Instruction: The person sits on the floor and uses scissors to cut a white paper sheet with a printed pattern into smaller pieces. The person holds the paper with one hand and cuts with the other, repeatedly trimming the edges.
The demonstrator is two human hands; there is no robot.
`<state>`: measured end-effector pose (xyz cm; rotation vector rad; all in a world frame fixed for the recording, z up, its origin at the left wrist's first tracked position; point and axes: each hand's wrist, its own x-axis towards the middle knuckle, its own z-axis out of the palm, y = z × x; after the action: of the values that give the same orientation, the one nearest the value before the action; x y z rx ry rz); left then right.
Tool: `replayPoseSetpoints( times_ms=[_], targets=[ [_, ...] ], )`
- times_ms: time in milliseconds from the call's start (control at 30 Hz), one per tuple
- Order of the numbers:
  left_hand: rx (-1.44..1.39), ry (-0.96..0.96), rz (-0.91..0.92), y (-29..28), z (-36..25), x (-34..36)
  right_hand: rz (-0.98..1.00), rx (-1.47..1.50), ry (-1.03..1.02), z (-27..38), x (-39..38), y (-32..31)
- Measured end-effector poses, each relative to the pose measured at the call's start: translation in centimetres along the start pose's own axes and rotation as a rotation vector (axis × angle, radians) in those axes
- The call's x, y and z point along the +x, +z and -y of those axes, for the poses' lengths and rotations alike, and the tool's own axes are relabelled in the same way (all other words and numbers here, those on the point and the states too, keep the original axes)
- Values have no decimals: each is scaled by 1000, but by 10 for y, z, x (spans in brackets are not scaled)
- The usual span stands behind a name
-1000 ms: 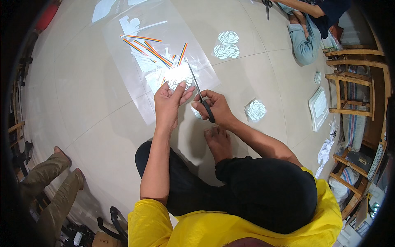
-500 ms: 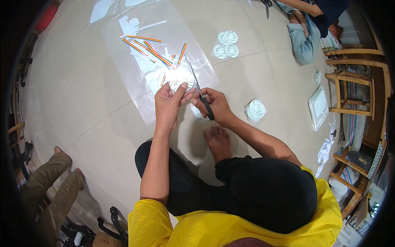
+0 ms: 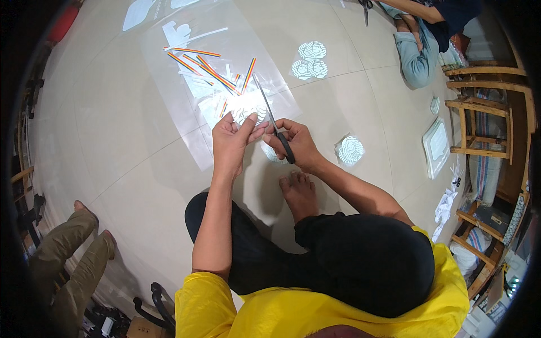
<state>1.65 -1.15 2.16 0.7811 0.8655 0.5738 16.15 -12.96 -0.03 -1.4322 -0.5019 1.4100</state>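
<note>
Pinched in my left hand [image 3: 233, 135] is a round white cutout with dark wavy lines [image 3: 246, 106], partly washed out by glare. My right hand [image 3: 297, 143] grips black-handled scissors [image 3: 287, 149], their blades pointing up and away along the cutout's right side. Whether the blades touch it I cannot tell. Beneath my hands another patterned round piece [image 3: 271, 152] lies on the floor, half hidden. Beyond them, striped rainbow strips [image 3: 217, 75] and white paper scraps [image 3: 194, 84] are scattered over a clear plastic sheet [image 3: 163, 84].
Patterned round pieces [image 3: 309, 59] lie in a cluster farther off, and one more [image 3: 350, 150] sits right of my foot. A white stack [image 3: 436, 141] rests near wooden chairs [image 3: 484, 112]. One person [image 3: 420, 45] sits at far right; another's legs [image 3: 73, 248] show at left.
Almost nothing differs. My right hand and the scissors have shifted very slightly; my left hand still pinches the cutout.
</note>
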Motion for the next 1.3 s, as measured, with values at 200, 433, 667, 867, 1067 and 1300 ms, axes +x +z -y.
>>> replayPoseSetpoints(
  times_ms=[200,433,667,867,1067,1300],
  targets=[
    [-10,6,8,0,-1,0,-6,-5,-8,-1,0,0],
    [-3,-8,-8,2,0,-2,-2,9,10,-1,0,5],
    [-10,40,-26,-1,2,-2,-22,75,7,2,7,8],
    [-2,-69,-22,1,2,-1,-158,126,-93,5,9,-12],
    [123,-173,119,14,32,-7,-192,88,-221,5,-7,-36],
    [497,-46,216,22,71,-6,-485,-37,-254,-12,-50,-114]
  ],
)
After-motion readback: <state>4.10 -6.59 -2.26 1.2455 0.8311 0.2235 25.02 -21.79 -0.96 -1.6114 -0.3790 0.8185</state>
